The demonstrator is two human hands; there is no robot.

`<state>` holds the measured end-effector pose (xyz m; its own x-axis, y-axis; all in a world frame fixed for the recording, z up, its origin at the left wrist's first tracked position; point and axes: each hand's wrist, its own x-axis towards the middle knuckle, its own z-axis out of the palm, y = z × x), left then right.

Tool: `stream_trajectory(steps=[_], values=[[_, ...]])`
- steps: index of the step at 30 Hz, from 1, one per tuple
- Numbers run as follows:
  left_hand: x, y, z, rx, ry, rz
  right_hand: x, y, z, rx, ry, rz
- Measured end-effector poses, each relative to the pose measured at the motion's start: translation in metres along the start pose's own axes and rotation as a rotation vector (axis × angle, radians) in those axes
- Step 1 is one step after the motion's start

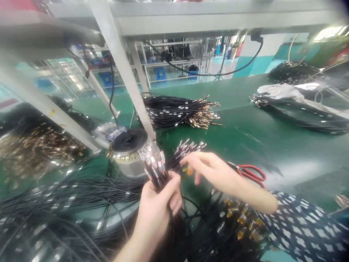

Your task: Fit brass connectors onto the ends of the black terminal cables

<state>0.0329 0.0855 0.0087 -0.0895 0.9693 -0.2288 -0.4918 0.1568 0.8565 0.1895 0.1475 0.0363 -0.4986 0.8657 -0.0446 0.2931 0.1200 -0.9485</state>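
My left hand [159,203] is wrapped round a bundle of black cables [156,171], whose silvery connector ends point up above the fist. To its right, my right hand [207,165] hovers palm down with bent, parted fingers, and I see nothing gripped in it. Its fingertips are close to a second bunch of black cables [185,151] with metal ends lying on the table; whether they touch it I cannot tell. Below the right forearm lie more cables with yellowish ends [242,218], partly blurred. Red-handled scissors or pliers [252,174] rest behind that forearm, their tips partly hidden.
On the green table [234,142] lie a large cable bundle [177,111] and cable coils [305,114] at right. A round device with a black top [129,142] stands beside a pale metal post [125,69]. Loose cables [68,203] fill the left, and a shelf beam [218,22] crosses above.
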Motion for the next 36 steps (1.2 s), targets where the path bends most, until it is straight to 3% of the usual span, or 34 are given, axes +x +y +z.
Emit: stream_trajectory(steps=[4, 11, 19, 23, 26, 27, 31, 33, 36], values=[[0.001, 0.001, 0.002, -0.009, 0.004, 0.004, -0.004, 0.008, 0.014, 0.222, 0.001, 0.012], [-0.002, 0.001, 0.004, -0.031, -0.018, 0.024, 0.009, -0.004, 0.006, 0.330, 0.272, -0.093], [-0.007, -0.009, 0.005, -0.020, -0.087, -0.010, 0.025, -0.019, 0.017, 0.520, 0.247, -0.207], [-0.008, -0.004, 0.010, 0.022, 0.046, 0.096, 0.016, -0.019, 0.009, 0.536, 0.252, -0.218], [-0.017, 0.016, 0.010, 0.027, 0.123, 0.179, 0.005, -0.019, -0.004, 0.505, 0.238, -0.174], [-0.023, 0.026, 0.009, 0.003, 0.065, 0.150, 0.001, -0.019, -0.008, 0.501, 0.230, -0.151], [-0.042, 0.059, 0.003, -0.027, -0.309, -0.205, -0.012, -0.015, -0.015, 0.553, 0.089, -0.065], [-0.043, 0.061, 0.005, 0.019, -0.200, -0.182, -0.015, -0.013, -0.012, 0.587, 0.034, -0.034], [-0.031, 0.044, 0.016, 0.147, -0.050, -0.125, -0.016, -0.009, -0.001, 0.613, 0.092, -0.015]])
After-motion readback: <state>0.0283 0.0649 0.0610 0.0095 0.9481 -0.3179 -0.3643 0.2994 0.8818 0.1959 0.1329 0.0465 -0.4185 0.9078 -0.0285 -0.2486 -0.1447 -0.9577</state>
